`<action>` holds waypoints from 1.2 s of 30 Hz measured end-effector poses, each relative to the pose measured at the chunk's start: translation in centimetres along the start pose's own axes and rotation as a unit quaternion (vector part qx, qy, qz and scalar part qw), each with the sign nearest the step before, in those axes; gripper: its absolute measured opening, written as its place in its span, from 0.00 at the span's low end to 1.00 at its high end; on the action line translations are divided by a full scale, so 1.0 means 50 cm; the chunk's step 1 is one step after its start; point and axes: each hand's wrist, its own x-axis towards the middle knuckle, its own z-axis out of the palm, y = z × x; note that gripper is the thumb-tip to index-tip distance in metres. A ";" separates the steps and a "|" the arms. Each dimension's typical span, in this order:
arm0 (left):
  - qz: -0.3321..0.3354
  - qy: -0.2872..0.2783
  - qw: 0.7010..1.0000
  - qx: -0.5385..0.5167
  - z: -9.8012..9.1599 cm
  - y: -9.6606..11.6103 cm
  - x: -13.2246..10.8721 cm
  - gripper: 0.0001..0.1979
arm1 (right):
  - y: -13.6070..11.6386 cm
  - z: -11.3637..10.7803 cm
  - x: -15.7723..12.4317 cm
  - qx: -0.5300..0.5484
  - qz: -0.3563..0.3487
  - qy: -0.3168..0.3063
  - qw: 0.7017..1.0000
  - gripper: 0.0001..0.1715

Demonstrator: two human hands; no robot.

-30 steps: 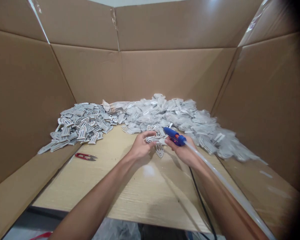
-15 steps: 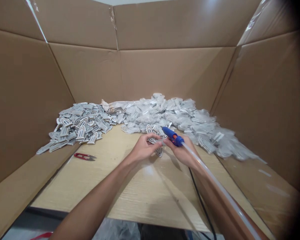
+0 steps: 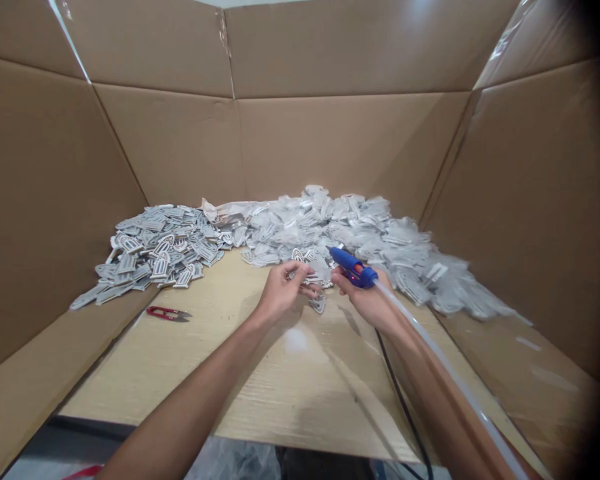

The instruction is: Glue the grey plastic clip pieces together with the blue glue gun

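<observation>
A blue hot glue gun [image 3: 354, 268] rests in my right hand [image 3: 370, 300], its nozzle pointing away and to the left. From its back a long translucent glue stick [image 3: 430, 343] runs over my forearm. My left hand [image 3: 283, 290] is closed, thumb against forefinger; whatever it pinches is too small to make out. Close by its fingertips lie a few grey arched window-shaped pieces [image 3: 319, 305], partly covered by the fingers. A gap separates the two hands.
Loose window-shaped pieces [image 3: 160, 243] are heaped at the left. Plastic-wrapped ones [image 3: 300, 230] spread along the back and right. Red thread snips [image 3: 169, 313] lie on the wooden table [image 3: 260, 393]. A black cord [image 3: 397, 387] trails to the front edge. Cardboard walls [image 3: 350, 143] surround the table.
My hands have drawn apart: the right has moved slightly right with the glue gun, and the left slightly left. More of the pieces between them shows.
</observation>
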 end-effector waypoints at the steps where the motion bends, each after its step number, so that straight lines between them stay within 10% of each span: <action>1: 0.000 0.013 1.000 -0.002 0.001 0.003 0.000 0.19 | 0.001 0.000 0.000 -0.005 -0.002 0.001 1.000 0.16; 24: 0.039 -0.049 0.998 -0.014 0.029 -0.010 -0.020 0.15 | 0.003 0.031 -0.017 -0.038 0.027 0.048 0.998 0.19; 36: 0.058 -0.081 0.993 0.069 0.023 -0.026 -0.030 0.17 | -0.002 0.021 -0.021 -0.056 -0.085 0.000 0.995 0.17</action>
